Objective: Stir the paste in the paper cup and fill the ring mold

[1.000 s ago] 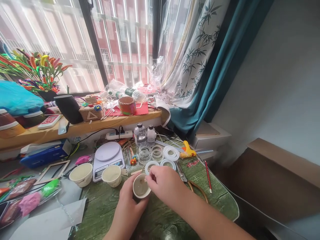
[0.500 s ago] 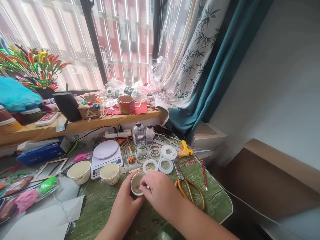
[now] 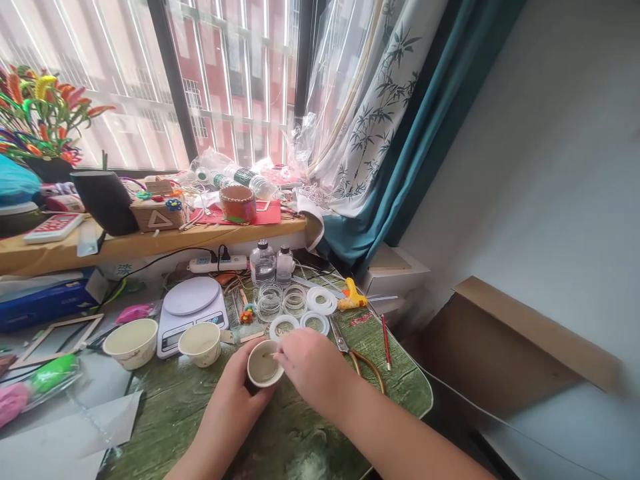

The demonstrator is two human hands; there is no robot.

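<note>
**Cup stirring: brace left, small strokes right**

Status: small paper cup (image 3: pixel 262 371) is in front of the person, above the near part of the green counter (image 3: pixel 165 417), mouth up and tipped a bit toward the viewer. Base is hidden, so can't tell if it rests on the counter or is held clear.

Left hand (image 3: pixel 240 388): fingers wrapped round the cup's left and near side, thumb across the front. Right hand (image 3: pixel 310 360): fingers pressed together, pinching what looks like a thin stick (image 3: pixel 271 355) at the right rim, end reaching into the cup. Most of the stick is covered by the hand. Content level: can't read it.

How I'd run it:
- Left grip firm enough to stop spin, no more. Paper walls would likely buckle under a squeeze.
- Level the cup a touch; tilt costs rim margin.
- Slow circles, tip low, then scrape wall and bottom corner. Fast strokes would probably slop or whip in air.
- Pinch is close to the rim; moving it up the stick should keep skin out of the contents.
- Mind the right forearm: scissors (image 3: pixel 369 365) lie just beyond it, and white ring molds (image 3: pixel 316 323) sit near the knuckles.
- Second cup (image 3: pixel 200 345) stands left of the left hand; elbow in, don't clip it.
</note>
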